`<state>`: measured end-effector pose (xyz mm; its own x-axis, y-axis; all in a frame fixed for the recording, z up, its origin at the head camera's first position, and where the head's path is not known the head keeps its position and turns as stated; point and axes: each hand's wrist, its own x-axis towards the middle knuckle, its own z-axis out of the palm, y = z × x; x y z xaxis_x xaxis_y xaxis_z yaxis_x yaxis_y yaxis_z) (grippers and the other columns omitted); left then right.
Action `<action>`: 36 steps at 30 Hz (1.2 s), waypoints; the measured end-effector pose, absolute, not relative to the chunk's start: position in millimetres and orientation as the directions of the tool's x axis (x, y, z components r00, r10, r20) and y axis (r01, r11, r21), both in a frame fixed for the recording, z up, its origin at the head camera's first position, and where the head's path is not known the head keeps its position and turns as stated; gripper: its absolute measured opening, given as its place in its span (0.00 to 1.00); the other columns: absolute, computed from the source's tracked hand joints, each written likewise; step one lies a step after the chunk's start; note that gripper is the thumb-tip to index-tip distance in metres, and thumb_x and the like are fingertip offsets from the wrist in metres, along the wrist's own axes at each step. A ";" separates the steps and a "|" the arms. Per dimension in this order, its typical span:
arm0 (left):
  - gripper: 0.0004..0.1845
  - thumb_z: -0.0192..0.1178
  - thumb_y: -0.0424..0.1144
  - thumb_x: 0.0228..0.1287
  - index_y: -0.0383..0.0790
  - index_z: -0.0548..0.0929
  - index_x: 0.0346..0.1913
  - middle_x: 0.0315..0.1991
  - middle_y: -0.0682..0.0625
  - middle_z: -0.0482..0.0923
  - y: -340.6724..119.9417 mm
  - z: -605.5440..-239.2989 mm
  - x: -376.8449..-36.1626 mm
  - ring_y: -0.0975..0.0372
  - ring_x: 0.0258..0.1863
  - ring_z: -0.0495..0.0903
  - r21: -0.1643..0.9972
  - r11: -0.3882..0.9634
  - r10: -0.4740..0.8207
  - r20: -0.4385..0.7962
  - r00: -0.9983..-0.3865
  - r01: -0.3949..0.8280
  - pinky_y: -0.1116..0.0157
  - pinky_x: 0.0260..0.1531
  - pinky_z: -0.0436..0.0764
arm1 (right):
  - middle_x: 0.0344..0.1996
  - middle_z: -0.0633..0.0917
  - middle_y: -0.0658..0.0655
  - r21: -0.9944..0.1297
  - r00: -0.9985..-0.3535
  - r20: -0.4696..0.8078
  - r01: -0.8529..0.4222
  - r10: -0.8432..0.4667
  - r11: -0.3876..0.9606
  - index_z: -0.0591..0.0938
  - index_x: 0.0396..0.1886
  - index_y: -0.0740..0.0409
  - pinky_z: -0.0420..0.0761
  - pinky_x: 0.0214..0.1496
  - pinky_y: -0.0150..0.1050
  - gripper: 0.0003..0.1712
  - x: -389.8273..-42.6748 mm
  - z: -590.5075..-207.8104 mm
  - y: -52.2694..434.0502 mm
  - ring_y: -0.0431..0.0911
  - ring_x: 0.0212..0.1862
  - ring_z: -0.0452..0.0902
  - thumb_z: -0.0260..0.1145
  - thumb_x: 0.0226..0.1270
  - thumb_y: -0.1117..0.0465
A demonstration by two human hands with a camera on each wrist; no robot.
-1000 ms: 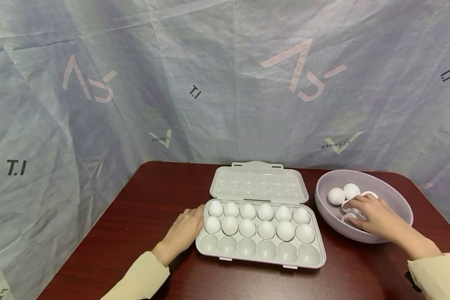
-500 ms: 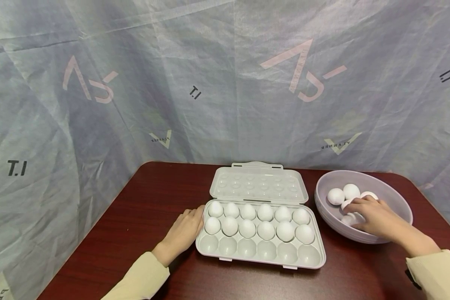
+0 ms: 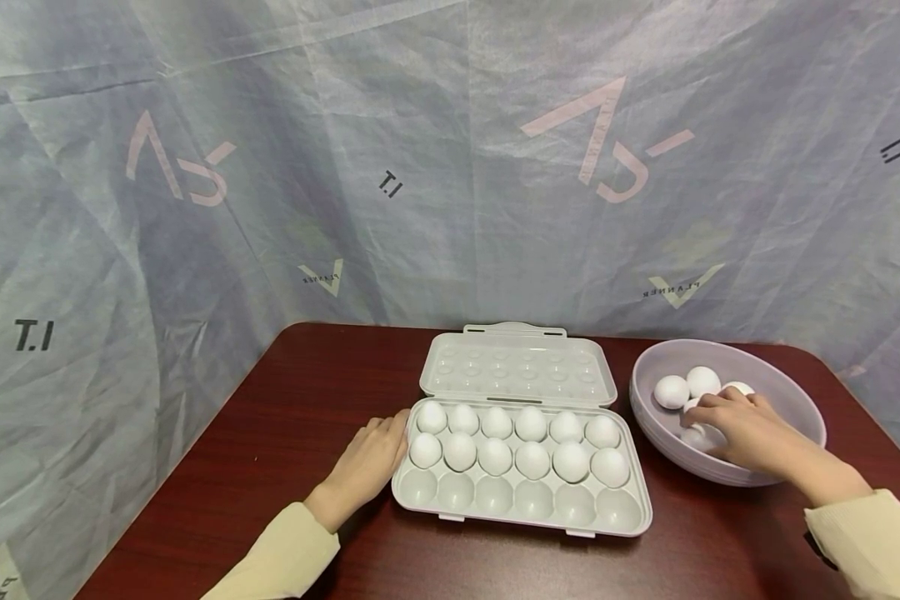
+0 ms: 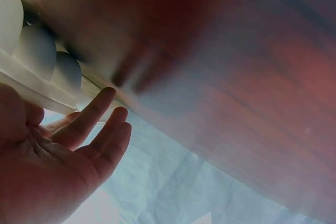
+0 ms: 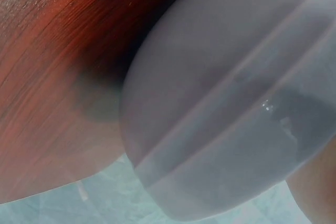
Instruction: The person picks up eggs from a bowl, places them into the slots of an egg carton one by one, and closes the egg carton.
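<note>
In the head view, my left hand (image 3: 366,458) rests on the table beside the left end of a white plastic egg carton (image 3: 521,518), fingertips at its edge. The left wrist view shows those fingers loosely extended, holding nothing. White eggs (image 3: 531,425) fill the carton's back and middle rows; the front row of cups is bare. On the right, my right hand (image 3: 753,433) reaches into a lilac bowl (image 3: 783,400), its thumb and fingers curled round a white egg (image 3: 699,437). Several other eggs (image 3: 672,392) lie there, some partly covered by the hand. The bowl's outside blocks most of the right wrist view.
The carton's lid (image 3: 517,367) lies folded back toward the far edge of the dark red wooden table (image 3: 270,450). A grey printed cloth (image 3: 420,167) hangs behind and at the left. The bowl stands close to the carton's right end.
The fingers of my right hand shift slightly over the eggs, and the egg beneath them shifts a little leftward. My left hand and the carton stay put.
</note>
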<state>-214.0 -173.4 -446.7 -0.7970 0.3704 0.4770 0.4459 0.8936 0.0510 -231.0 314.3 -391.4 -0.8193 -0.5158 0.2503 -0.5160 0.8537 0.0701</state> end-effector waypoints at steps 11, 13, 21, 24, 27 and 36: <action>0.12 0.50 0.35 0.64 0.35 0.74 0.48 0.31 0.46 0.80 -173.9 -446.8 -214.3 0.51 0.33 0.79 0.049 0.893 0.371 0.479 -0.795 0.447 0.55 0.31 0.76 | 0.29 0.80 0.46 0.068 -0.791 0.310 -0.534 -0.527 0.843 0.81 0.31 0.45 0.66 0.36 0.51 0.19 -232.9 -390.2 315.1 0.51 0.37 0.71 0.76 0.33 0.57; 0.12 0.50 0.35 0.64 0.35 0.73 0.48 0.31 0.47 0.80 -174.0 -447.0 -214.3 0.51 0.33 0.79 0.046 0.894 0.372 0.479 -0.795 0.446 0.55 0.31 0.76 | 0.28 0.80 0.45 0.063 -0.784 0.329 -0.537 -0.526 0.841 0.81 0.31 0.45 0.66 0.36 0.50 0.19 -233.3 -390.3 315.3 0.50 0.36 0.71 0.76 0.33 0.57; 0.12 0.51 0.34 0.63 0.35 0.74 0.48 0.30 0.47 0.80 -174.5 -447.1 -214.6 0.51 0.32 0.79 0.041 0.891 0.377 0.490 -0.786 0.452 0.55 0.29 0.76 | 0.29 0.80 0.46 0.052 -0.746 0.425 -0.545 -0.513 0.837 0.79 0.31 0.48 0.64 0.33 0.45 0.21 -234.7 -390.4 313.6 0.49 0.36 0.72 0.75 0.32 0.55; 0.12 0.51 0.35 0.63 0.35 0.74 0.48 0.30 0.47 0.80 -174.2 -446.5 -214.6 0.51 0.32 0.79 0.038 0.891 0.377 0.495 -0.783 0.453 0.55 0.29 0.77 | 0.31 0.81 0.49 0.027 -0.743 0.451 -0.542 -0.494 0.840 0.79 0.36 0.50 0.63 0.33 0.44 0.22 -235.1 -388.8 312.8 0.50 0.38 0.72 0.74 0.35 0.56; 0.12 0.51 0.35 0.63 0.35 0.74 0.48 0.30 0.47 0.80 -174.0 -446.4 -214.8 0.52 0.32 0.79 0.037 0.891 0.377 0.494 -0.784 0.452 0.55 0.29 0.77 | 0.35 0.81 0.56 0.002 -0.738 0.471 -0.548 -0.484 0.837 0.79 0.40 0.52 0.64 0.33 0.46 0.24 -235.6 -386.4 312.2 0.53 0.40 0.73 0.72 0.37 0.58; 0.12 0.52 0.35 0.63 0.36 0.73 0.48 0.31 0.46 0.80 -174.0 -446.8 -214.7 0.51 0.33 0.79 0.053 0.892 0.373 0.474 -0.798 0.448 0.55 0.30 0.76 | 0.41 0.81 0.60 -0.050 -0.734 0.491 -0.562 -0.469 0.826 0.78 0.45 0.54 0.62 0.39 0.49 0.23 -236.2 -378.9 306.3 0.55 0.45 0.70 0.71 0.46 0.56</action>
<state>-214.7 -174.0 -446.8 -0.7977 0.3726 0.4743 0.4482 0.8924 0.0528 -236.2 306.3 -378.9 -0.7337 -0.4694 0.4912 -0.5617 0.8259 -0.0497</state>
